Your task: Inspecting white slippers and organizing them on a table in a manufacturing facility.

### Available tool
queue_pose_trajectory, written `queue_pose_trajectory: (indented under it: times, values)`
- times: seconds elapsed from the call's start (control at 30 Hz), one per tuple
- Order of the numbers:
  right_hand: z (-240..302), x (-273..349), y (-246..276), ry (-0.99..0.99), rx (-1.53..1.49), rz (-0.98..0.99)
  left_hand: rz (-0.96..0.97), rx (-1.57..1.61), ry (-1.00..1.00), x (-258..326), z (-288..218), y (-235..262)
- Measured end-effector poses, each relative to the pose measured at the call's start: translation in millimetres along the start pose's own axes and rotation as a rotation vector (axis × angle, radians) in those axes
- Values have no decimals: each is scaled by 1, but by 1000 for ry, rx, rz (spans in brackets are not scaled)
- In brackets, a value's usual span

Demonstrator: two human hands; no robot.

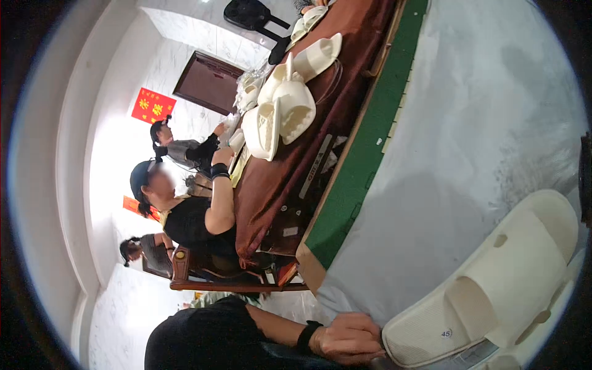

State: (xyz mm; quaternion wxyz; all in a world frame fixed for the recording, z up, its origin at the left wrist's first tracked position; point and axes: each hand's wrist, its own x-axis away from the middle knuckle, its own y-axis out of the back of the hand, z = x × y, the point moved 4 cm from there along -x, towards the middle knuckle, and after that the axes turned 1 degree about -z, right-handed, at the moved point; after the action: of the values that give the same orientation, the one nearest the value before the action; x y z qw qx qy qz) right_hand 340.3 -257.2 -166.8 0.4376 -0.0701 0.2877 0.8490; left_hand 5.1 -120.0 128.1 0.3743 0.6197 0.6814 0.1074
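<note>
Head view: one hand [348, 338] rests against the heel of a cream slipper [493, 290] at the lower right.

That hand, wearing a dark wristband, lies loosely curled with its fingers touching the slipper's heel end, not clamped round it; which hand it is I cannot tell, and no other hand of the wearer shows. The slipper lies sole-side toward the camera on a pale grey cloth [468, 123], beside a counter [370, 142] with green felt and a brown cover. It looks light, foam-like and slightly flexible, with a wide strap; taking it at the heel rim or strap seems easiest. More cream slippers [283, 111] are piled on the counter, where other people [185, 209] sit.
</note>
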Motion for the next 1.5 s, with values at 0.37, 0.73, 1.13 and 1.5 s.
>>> queue_pose_trajectory:
  times: [0.37,0.73,1.13,1.5]
  values:
    - [5,26,-3,-70,-69,-251,-32,-160,93,-11,-22,-6]
    - [-10,96,8,-85,80,-333,22,-115,32,-8,-20,-1]
    - [-47,245,204,65,719,-330,-132,-47,-190,16,-20,8]
    - [95,419,451,-915,648,-160,-226,64,-240,54,-51,36]
